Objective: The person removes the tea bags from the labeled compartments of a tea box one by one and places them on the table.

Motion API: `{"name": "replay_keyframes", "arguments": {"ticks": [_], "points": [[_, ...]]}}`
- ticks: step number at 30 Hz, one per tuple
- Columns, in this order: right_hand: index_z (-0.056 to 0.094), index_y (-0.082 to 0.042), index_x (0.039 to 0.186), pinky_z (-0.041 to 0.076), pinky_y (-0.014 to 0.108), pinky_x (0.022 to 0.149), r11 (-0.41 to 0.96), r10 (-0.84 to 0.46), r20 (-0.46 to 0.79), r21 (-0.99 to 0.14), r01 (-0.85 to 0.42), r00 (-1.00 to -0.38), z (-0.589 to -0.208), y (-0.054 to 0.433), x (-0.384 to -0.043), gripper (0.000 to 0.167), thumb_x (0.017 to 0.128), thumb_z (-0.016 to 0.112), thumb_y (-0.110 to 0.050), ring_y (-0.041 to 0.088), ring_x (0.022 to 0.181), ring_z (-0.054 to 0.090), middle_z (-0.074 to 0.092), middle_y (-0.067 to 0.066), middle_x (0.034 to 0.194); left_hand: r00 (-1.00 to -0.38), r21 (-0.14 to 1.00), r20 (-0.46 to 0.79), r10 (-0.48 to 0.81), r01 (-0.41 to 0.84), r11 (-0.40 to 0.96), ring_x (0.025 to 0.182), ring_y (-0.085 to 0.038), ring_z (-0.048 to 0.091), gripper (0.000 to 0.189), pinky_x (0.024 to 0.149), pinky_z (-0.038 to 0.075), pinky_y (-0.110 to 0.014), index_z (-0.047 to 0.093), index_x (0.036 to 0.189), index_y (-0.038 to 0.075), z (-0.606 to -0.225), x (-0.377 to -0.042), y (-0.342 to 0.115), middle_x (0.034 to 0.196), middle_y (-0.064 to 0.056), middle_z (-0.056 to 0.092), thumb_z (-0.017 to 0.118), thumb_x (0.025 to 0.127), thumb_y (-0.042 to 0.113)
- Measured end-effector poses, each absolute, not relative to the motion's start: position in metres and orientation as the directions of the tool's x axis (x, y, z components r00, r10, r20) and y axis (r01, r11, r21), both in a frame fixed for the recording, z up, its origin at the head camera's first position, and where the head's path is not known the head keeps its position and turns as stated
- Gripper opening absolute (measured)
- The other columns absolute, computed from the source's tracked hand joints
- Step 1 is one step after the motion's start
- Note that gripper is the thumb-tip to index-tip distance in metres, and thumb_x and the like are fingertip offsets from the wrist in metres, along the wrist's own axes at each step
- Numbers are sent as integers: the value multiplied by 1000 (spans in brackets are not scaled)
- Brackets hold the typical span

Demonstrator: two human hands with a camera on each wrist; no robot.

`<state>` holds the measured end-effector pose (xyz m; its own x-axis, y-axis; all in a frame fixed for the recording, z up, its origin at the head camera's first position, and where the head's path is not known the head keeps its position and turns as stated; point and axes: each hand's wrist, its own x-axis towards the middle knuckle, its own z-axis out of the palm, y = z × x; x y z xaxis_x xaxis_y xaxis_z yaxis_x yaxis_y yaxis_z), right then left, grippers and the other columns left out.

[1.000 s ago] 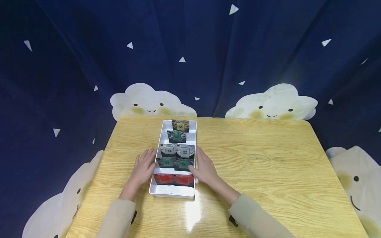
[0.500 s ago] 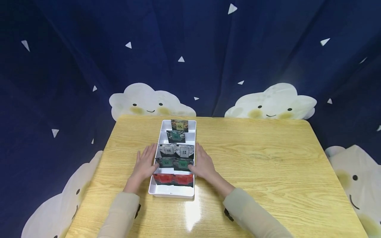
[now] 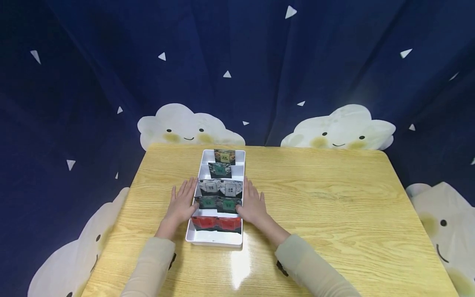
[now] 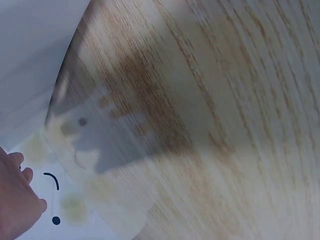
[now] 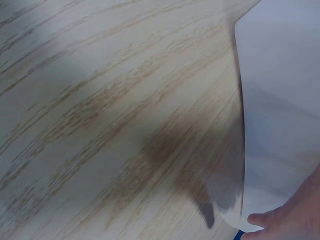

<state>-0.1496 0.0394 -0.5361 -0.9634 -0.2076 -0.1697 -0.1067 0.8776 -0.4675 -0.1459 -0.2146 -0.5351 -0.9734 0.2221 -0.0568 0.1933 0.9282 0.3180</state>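
A long white divided tray [image 3: 215, 237] lies on the table with small printed packets standing upright in its rows. Two red packets [image 3: 216, 223] stand nearest, then two green packets [image 3: 219, 203], two grey-white packets [image 3: 220, 188], a single green packet [image 3: 220, 170] and a brown one [image 3: 224, 156] at the far end. My left hand [image 3: 181, 207] lies along the tray's left side, fingers straight, thumb on the rim. Opposite, my right hand [image 3: 253, 206] touches the right side, its thumb over the rim by the green packets. Both wrist views show fingertips beside the white wall.
The wooden table [image 3: 323, 206] reaches well to the right of the tray. Behind it hangs a dark blue curtain [image 3: 252, 62] printed with white clouds and triangles. Light glares on the tabletop just in front of the tray.
My left hand has come in against the tray, its thumb now over the rim. The right hand has shifted slightly, with one finger spread outward. Tray and packets stay put.
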Motion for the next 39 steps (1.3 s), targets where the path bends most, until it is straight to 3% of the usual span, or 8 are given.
{"name": "replay_keyframes", "arguments": {"ticks": [6,11,18,26,39], "points": [[-8,-10,147,10,58,108,885,-210,-189,-454,-104,-959,-534,41,-146,94,80,54,-34,36,135,22,10,14,152,-971,309,-61,232,203,929,138,-34,13,81,108,1,-59,10,148,10,-534,-142,-211,152,-12,14,53,81,27],[-4,-9,147,12,58,108,883,-203,-171,-458,-105,-964,-532,46,-142,93,79,54,-33,35,135,22,13,15,152,-971,325,-44,236,209,922,138,-33,10,82,108,-4,-57,8,148,10,-532,-138,-206,152,-11,13,53,81,26],[-3,-9,147,12,59,108,883,-196,-161,-458,-103,-967,-532,52,-133,93,78,55,-32,34,135,22,13,15,152,-970,340,8,244,232,911,137,-35,15,80,108,1,-58,11,147,9,-536,-131,-199,150,-15,19,50,79,24],[-4,-8,147,11,58,108,882,-198,-154,-459,-107,-968,-531,55,-125,93,78,55,-30,35,135,22,14,16,151,-973,291,-34,228,209,934,138,-32,14,80,109,3,-57,12,147,8,-536,-124,-196,152,-11,16,53,81,27],[-3,-7,147,11,58,108,891,-203,-143,-436,-123,-969,-528,59,-112,93,78,56,-30,35,135,21,12,15,152,-974,301,-32,224,204,931,137,-33,16,80,109,4,-58,11,147,8,-533,-111,-190,151,-12,17,53,82,26]]}}
